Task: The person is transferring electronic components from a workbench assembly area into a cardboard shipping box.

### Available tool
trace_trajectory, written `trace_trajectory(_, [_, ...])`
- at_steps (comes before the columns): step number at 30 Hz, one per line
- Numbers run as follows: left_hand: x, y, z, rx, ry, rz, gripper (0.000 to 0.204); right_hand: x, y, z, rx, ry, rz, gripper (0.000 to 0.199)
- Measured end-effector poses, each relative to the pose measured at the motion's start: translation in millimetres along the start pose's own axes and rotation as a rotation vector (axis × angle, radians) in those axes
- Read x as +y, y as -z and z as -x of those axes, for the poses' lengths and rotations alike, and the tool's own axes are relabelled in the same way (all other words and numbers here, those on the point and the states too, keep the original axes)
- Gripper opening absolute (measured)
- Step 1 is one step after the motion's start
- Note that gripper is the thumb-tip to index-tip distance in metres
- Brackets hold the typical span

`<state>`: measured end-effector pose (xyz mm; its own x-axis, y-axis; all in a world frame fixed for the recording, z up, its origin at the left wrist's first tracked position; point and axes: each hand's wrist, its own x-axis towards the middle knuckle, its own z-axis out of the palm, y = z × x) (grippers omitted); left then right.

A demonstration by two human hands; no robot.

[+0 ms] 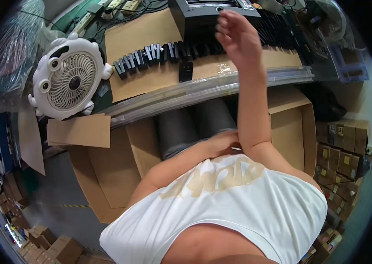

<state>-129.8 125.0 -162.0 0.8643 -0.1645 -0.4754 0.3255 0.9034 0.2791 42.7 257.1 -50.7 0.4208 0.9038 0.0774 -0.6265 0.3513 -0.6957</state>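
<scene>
Head view: right hand [241, 39] upper centre, motion-blurred, fingers curled by the black machine [201, 22], which the top edge crops; can't tell contact or grip. Left hand [224, 141] mid-frame at lap, fingers part-hidden, grip unreadable. Black adapter row [172, 52] upper centre, partly behind right hand; single adapter [186, 71] just below.

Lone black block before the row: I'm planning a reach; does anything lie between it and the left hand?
Yes: in the head view, the plastic-covered table edge crosses between the left hand and the black block.
</scene>
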Motion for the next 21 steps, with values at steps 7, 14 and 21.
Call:
trace_trajectory(7, [-15.7, 38.1, -35.5, -0.126, 0.220, 0.354, 0.037, 44.2, -62.2, 11.8, -0.201, -0.131, 0.161, 0.011])
trace_trajectory(14, [12.0, 54.3, -9.4, 0.008, -0.027, -0.372, 0.033, -59.4, 76.7, 65.1, 0.090, 0.211, 0.993, 0.016])
trace_trajectory(21, [-9.3, 240.3, 12.0, 0.776, -0.502, -1.306, 0.023, -198.1, 292.8, -5.4, 0.431, 0.463, 1.908, 0.040])
